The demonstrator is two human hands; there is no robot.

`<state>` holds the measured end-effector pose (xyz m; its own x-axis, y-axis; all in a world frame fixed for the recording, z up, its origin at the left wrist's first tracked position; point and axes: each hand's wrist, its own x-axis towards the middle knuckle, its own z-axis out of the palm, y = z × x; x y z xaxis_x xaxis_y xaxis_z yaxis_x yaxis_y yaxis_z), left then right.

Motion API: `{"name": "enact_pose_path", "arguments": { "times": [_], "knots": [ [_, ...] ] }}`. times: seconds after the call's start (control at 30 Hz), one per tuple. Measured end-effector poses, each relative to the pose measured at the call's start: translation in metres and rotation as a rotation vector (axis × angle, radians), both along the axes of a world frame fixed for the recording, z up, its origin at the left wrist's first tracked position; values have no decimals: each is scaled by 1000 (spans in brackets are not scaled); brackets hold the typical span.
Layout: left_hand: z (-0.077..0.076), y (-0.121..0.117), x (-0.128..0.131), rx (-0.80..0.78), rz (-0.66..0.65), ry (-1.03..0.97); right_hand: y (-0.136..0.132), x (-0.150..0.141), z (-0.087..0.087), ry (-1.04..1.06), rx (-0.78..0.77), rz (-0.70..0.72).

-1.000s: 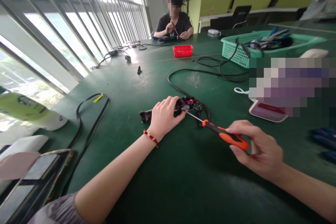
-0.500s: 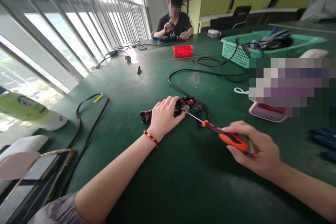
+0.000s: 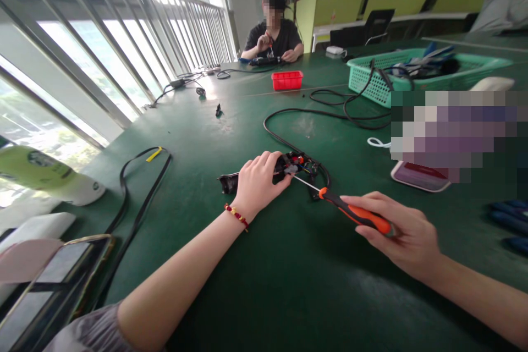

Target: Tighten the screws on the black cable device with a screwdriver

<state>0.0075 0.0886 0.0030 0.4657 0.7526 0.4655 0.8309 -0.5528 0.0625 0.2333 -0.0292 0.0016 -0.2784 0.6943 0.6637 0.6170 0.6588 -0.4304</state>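
My left hand point(image 3: 259, 180) is closed around a black corded device point(image 3: 229, 182) lying on the green table. Its inside shows at the right end, with red and blue wires and a grey part. My right hand point(image 3: 406, 228) grips the orange and black handle of a screwdriver point(image 3: 350, 211). The screwdriver's shaft points left, and its tip meets the device's exposed end beside my left thumb. A black cable point(image 3: 284, 113) runs from the device toward the back right. The exact spot under the tip is too small to make out.
A green basket point(image 3: 371, 82) of cables and tools stands at the back right, a red tray point(image 3: 287, 81) at the back middle. A phone point(image 3: 421, 176) lies right; a bottle point(image 3: 49, 176) and black strap point(image 3: 124, 192) lie left. Across the table sits a person point(image 3: 274, 33).
My right hand's fingers have shifted on the screwdriver handle, and the handle has turned a little. My left hand and the device have stayed in place.
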Motion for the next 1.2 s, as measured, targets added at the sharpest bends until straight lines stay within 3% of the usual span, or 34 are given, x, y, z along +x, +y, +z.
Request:
{"name": "enact_pose_path", "arguments": {
  "times": [0.23,0.47,0.63,0.97,1.2],
  "knots": [
    [0,0,0,-3,-7,-6,-1,2,-18,234,-12,-65],
    [0,0,0,-1,-7,-9,-2,1,-9,95,-47,-32],
    [0,0,0,-4,-6,-3,-3,2,-18,336,-162,3],
    [-1,0,0,0,-10,-5,0,3,-23,358,-112,-12],
    [-1,0,0,-1,-7,2,-2,4,-17,200,-142,-33]
  ]
}}
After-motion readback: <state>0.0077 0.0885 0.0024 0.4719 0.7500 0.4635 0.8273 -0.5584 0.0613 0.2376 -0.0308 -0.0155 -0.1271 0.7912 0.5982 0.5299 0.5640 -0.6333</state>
